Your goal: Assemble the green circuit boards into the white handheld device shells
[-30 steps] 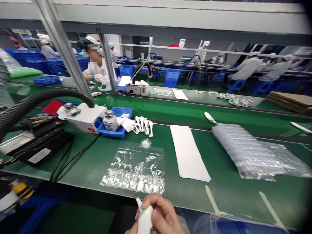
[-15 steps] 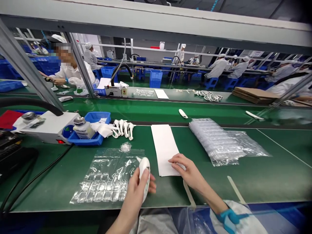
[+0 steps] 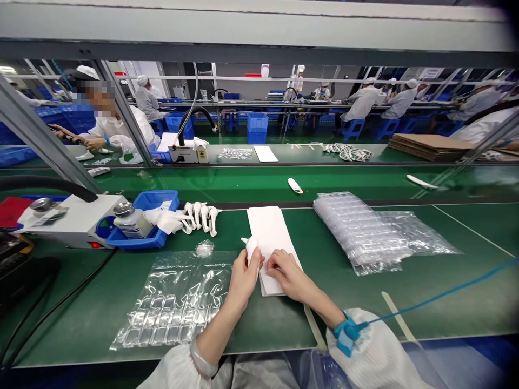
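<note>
Up and across comes the left hand (image 3: pixel 243 278), carrying its white handheld piece (image 3: pixel 252 247) away from the clear bag (image 3: pixel 162 302) to the near left edge of the white paper stack (image 3: pixel 268 227); the right hand (image 3: pixel 291 276) has slid inward too, and the two now sit just beside each other. Left-hand grip: fingers closed firmly round the body of the piece, thumb along it, the narrow tip poking out to the left. Right hand: fingers curled and bent down over the near part of the stack, and whether they pinch a sheet, I cannot tell.

Nearest to the left forearm, that clear bag lies flat on the green table (image 3: pixel 344 308), rows of squares showing at its near end, a crumpled clear lump (image 3: pixel 205 248) by its far edge. Beyond, a row of white parts (image 3: pixel 203 217) lines up beside a blue tray (image 3: pixel 138 242) with a bottle (image 3: pixel 132 221) in it. Over to the right, well apart from both hands, clear plastic packs (image 3: pixel 357 232) lie piled up.
</note>
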A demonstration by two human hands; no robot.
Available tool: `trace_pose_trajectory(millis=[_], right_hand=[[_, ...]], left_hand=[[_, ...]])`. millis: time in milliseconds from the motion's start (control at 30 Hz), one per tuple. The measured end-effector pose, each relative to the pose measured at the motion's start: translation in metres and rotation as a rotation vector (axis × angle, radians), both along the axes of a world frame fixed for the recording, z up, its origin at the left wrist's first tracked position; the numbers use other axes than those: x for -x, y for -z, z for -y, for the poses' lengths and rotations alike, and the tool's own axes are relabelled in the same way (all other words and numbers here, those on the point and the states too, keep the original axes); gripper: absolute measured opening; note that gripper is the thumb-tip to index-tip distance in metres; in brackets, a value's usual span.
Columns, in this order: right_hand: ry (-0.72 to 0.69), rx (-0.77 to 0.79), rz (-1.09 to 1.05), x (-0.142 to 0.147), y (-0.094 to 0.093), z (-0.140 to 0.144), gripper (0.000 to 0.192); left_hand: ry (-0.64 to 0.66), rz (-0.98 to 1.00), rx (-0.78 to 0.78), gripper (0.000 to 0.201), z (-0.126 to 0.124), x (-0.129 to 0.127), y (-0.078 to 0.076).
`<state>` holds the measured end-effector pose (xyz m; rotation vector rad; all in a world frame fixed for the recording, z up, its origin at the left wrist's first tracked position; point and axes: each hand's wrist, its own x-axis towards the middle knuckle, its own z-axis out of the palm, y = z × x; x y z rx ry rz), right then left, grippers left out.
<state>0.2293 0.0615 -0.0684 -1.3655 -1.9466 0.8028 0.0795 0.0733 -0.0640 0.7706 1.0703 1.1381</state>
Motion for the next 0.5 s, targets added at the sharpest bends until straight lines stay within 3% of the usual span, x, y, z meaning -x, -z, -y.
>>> trace_pose_trajectory(millis=[167, 300, 367, 500], right_hand=[[0.052, 0.045, -0.249, 0.003, -0.033, 0.014, 0.017], [-0.077, 0.183, -0.475, 0.023, -0.062, 0.033, 0.017], [-0.118, 0.194, -0.466, 0.035, -0.067, 0.038, 0.015], [-0.05, 0.054, -0.285, 0.052, -0.064, 0.039, 0.017]], left_hand=[[0.102, 0.015, 0.028, 0.048, 0.014, 0.011, -0.024], [0.159, 0.132, 0.117, 0.051, 0.038, 0.022, -0.039], [0.146, 0.17, 0.165, 0.052, 0.05, 0.025, -0.041], [0.092, 0.137, 0.202, 0.054, 0.067, 0.027, -0.038]])
